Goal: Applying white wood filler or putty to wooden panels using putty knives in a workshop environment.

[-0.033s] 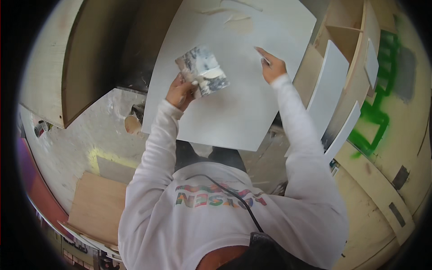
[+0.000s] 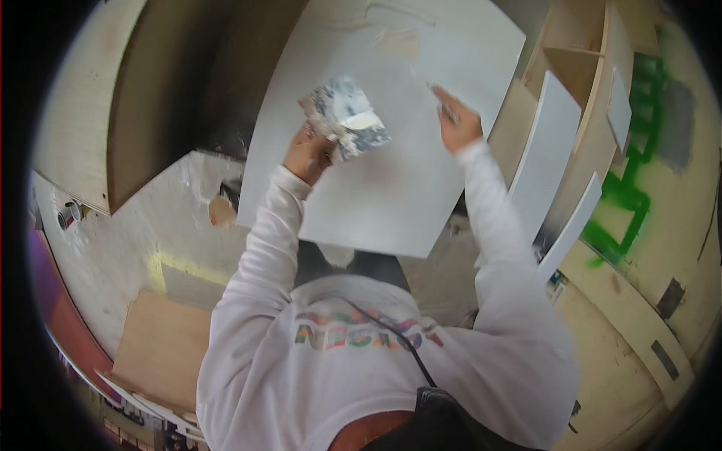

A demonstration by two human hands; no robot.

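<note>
A large white panel [image 2: 376,214] lies in front of me, with smears of pale filler [image 2: 398,43] near its far end. My left hand [image 2: 307,156] is closed around the lower left corner of a square, stained palette plate [image 2: 352,105], held above the panel and carrying a lump of whitish filler [image 2: 361,122]. Over the panel's right half, my right hand [image 2: 460,126] grips a thin putty knife [image 2: 450,114], seen nearly edge-on and partly hidden by the fingers. A gap separates the knife from the plate.
Wooden cabinet frames [image 2: 575,64] and narrow white panels [image 2: 545,143] stand to the right. At the left rises a big wooden box [image 2: 75,113]. Open cans [image 2: 69,216] and a round filler-coloured tub [image 2: 221,212] sit on the floor, near a brown board [image 2: 162,338].
Both hands have shifted slightly to the right, the palette plate moving with the left one. The right hand is also a little nearer to me. Both grips stay the same.
</note>
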